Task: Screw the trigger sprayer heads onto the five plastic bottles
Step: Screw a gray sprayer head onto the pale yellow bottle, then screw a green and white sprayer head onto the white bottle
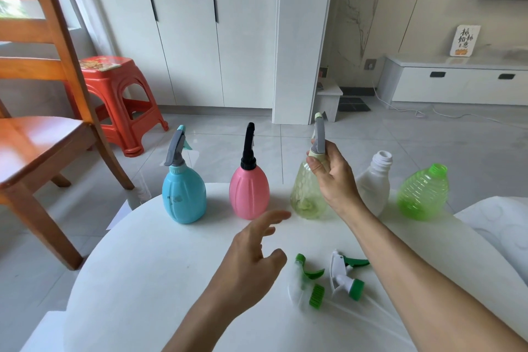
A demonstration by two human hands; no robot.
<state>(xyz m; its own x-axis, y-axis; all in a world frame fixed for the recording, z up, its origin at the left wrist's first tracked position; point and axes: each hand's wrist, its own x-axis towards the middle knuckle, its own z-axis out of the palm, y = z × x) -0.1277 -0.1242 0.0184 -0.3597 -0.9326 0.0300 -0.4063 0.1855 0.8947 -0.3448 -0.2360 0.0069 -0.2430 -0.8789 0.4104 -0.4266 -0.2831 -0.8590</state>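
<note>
Five bottles stand in a row at the far edge of the white round table (160,266). The blue bottle (184,197) carries a grey sprayer, the pink bottle (249,194) a black one. My right hand (333,177) grips the collar of a grey sprayer head (318,134) on the pale yellow bottle (304,194). The white bottle (375,180) and the green bottle (424,194) have bare necks. My left hand (251,263) hovers open over the table. Two loose sprayer heads lie near me: a clear-and-green one (307,280) and a white-and-green one (347,276).
A wooden chair (37,128) stands close at the left of the table, with a red plastic stool (120,100) behind it. White cabinets and a low TV bench line the far wall across the tiled floor. A white cushion edge shows at the right.
</note>
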